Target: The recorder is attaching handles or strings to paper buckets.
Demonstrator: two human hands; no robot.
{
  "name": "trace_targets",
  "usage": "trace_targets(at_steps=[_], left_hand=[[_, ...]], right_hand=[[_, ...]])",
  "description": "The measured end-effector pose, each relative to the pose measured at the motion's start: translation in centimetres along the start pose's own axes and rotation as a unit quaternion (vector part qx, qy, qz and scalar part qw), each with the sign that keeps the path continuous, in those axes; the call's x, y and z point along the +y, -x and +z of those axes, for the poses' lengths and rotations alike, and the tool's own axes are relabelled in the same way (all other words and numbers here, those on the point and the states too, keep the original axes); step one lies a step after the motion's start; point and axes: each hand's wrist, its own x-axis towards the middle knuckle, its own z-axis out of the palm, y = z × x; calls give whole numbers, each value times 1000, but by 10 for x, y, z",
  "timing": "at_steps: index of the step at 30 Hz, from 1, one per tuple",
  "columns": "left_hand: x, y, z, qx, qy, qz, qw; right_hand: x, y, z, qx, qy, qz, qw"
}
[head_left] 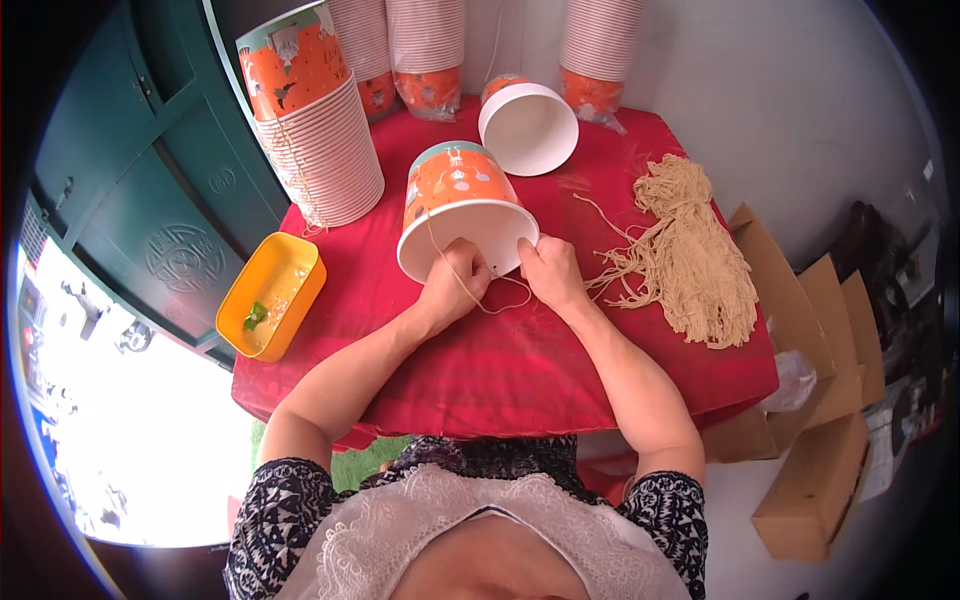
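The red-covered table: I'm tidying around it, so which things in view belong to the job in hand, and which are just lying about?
In the job:
orange-patterned bucket, left hand at its mouth, right hand at its rim
thin cord
probably the tan cord bundle and bucket stack

Apparently lying about:
cardboard boxes
possibly the yellow tub; its use isn't clear

Smooth paper forms the orange bucket; the cord bundle is rough, matt fibre. The tablecloth is creased cloth, the yellow tub glossy plastic, the dim green door probably painted metal.
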Motion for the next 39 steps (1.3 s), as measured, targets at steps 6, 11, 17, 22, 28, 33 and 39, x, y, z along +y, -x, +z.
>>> trace_targets(at_steps=[6,11,17,22,28,33,39], left_hand=[[49,14,-20,37,113,114,986],[63,21,-50,90,182,105,974],[49,-7,-81,56,319,-120,938],[32,-11,-86,-96,369,-90,920],[45,-13,-48,-194,406,-20,893],[58,-14,-1,-113,538,42,834],[79,-13,6,-79,612,1,787]], right_hand=[[6,-2,-23,83,-81,37,993],[15,-6,-32,68,-239,80,965],[19,-2,-33,21,-400,51,915],[4,3,-35,-85,-515,64,851],[7,5,-29,-161,-448,-101,874],[66,2,-13,-111,-281,-186,935],[19,6,-27,-69,67,-355,930]])
